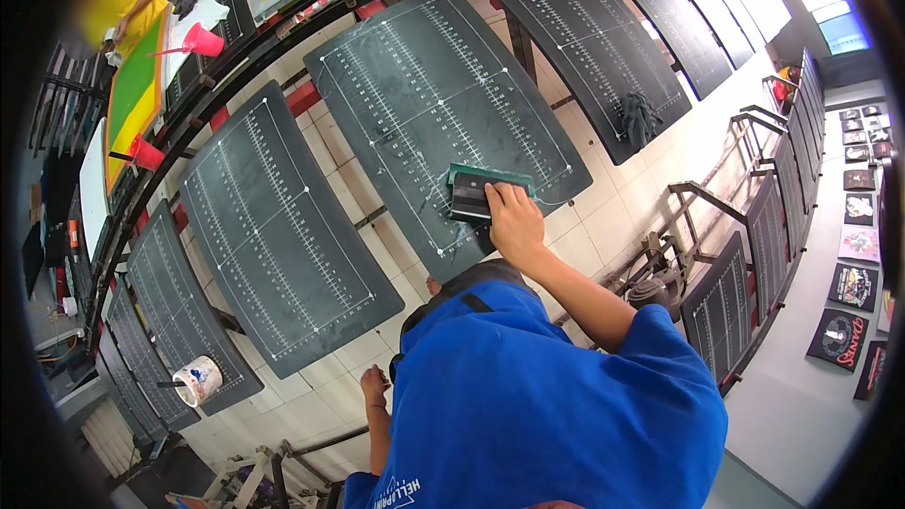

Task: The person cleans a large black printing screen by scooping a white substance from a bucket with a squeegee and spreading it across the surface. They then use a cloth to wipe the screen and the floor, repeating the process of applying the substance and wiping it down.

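Observation:
My right hand (516, 219) grips a squeegee (471, 200) with a dark handle and a green blade. The squeegee rests on the near end of a large dark printing board (415, 94) marked with white ruler lines. Wet-looking smears lie on the board around the blade. Down beside my body, at the left, hangs my left hand (375, 383), its fingers curled in and nothing visible in them. It is apart from the boards, over the tiled floor.
More ruled boards (283, 236) stand in a curved row on both sides. A crumpled dark cloth (639, 121) lies on the board to the right. A white tub (198, 381) sits on a left board. Pink cups (202, 40) stand along the far rail. A person in yellow (132, 0) is at far left.

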